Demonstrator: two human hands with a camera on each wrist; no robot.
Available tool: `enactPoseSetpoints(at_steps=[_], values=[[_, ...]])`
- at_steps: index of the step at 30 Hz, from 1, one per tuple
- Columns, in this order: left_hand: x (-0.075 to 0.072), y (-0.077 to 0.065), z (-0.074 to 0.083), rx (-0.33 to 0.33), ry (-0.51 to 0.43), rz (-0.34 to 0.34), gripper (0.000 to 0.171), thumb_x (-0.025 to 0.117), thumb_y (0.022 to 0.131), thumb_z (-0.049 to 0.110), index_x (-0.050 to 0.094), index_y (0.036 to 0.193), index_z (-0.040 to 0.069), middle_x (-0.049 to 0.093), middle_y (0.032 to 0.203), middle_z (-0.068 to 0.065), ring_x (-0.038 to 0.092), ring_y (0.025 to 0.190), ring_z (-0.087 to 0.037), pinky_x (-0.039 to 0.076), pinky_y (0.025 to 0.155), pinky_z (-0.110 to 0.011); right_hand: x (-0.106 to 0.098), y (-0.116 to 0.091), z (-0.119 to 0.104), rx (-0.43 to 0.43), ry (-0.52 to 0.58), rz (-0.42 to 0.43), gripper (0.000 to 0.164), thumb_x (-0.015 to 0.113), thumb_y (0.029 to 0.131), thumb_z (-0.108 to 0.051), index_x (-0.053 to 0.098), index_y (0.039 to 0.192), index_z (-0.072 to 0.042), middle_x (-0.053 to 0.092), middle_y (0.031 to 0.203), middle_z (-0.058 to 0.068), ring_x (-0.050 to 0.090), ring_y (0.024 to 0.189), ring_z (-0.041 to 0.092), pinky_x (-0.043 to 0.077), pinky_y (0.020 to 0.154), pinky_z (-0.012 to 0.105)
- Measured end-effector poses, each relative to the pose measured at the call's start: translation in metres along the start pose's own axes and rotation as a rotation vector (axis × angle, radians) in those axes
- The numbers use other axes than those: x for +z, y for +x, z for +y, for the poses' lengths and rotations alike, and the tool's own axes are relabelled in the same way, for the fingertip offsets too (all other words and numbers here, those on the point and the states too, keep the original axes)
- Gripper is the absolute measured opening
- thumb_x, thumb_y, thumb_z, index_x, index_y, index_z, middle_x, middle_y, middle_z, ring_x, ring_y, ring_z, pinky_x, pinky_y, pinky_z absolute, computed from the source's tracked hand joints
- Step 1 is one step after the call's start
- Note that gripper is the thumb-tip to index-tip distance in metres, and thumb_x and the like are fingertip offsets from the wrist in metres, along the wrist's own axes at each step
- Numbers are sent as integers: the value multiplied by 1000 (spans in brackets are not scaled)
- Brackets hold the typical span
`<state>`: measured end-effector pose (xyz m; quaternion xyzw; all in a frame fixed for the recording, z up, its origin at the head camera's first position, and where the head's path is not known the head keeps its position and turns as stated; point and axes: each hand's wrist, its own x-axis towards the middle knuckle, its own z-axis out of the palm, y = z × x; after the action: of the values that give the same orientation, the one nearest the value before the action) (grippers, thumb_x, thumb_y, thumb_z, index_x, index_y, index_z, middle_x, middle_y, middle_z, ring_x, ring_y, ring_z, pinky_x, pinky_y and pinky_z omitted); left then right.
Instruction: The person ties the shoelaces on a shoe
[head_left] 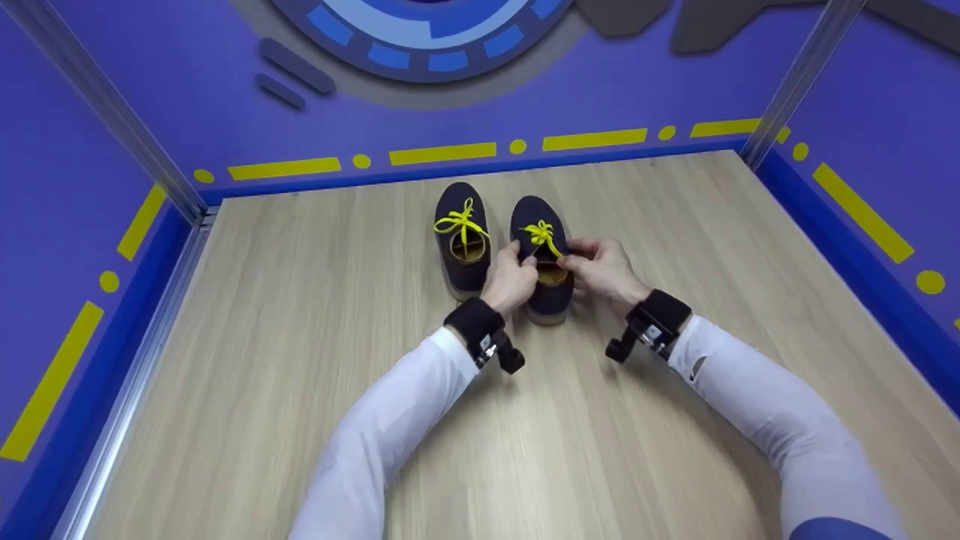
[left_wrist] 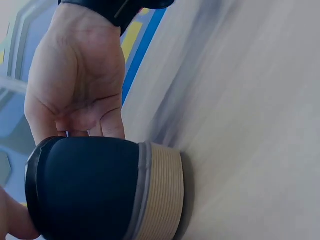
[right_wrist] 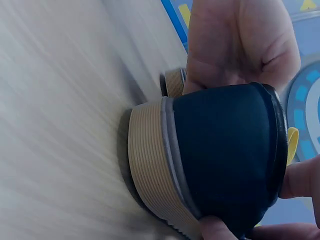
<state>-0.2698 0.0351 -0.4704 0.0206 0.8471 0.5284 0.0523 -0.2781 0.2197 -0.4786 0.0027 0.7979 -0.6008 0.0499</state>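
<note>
Two dark navy slip-on-shaped shoes with yellow laces stand side by side, toes pointing away. On the right shoe (head_left: 553, 301), the laces (head_left: 540, 234) are tied in a bow over the tongue. My left hand (head_left: 512, 279) grips the left side of its collar, thumb at the opening. On the other side, my right hand (head_left: 606, 270) holds the collar near a lace end, thumb on the rim. In the right wrist view the shoe's heel (right_wrist: 220, 145) shows with its ribbed tan sole. The left shoe (head_left: 452, 262) stands just left of my left hand, its lace also bowed.
The shoes stand on a light wood-grain tabletop (head_left: 300, 337). Blue and purple panels (head_left: 420, 120) with yellow markings rise behind and at both sides, joined by metal corner posts (head_left: 806, 67). Each wrist wears a black strap (head_left: 476, 322) with a small camera mount.
</note>
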Motion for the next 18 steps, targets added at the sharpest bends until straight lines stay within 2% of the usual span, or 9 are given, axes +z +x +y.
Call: enactPoseSetpoints(at_steps=[4,9,14,18], values=[[6,18,5,-9,8,70,52,50,108,12,44,157,-4,51,158,-21,47,148,-29,35,123,-33,2,18,-3,-2,-27,48,54,72,98,-15,58,143,11,69,134,25,71,109,20,55,79,17],[9,37,9,-33,64,144,46,51,107,11,53,151,-3,61,149,-18,56,140,-29,43,116,-34,7,38,-8,-11,-63,77,46,71,100,-14,62,139,9,69,133,26,71,106,23,56,76,17],[9,49,12,-64,91,189,49,51,107,11,49,153,-4,59,150,-19,56,140,-29,43,116,-35,12,52,-11,-39,-114,81,44,70,101,-15,64,137,8,70,132,25,72,108,26,55,79,16],[9,52,13,-67,120,204,51,51,107,12,46,155,-4,59,151,-19,56,140,-29,42,117,-34,12,58,-11,-73,-146,88,44,70,101,-17,65,137,7,70,132,24,70,112,29,54,82,17]])
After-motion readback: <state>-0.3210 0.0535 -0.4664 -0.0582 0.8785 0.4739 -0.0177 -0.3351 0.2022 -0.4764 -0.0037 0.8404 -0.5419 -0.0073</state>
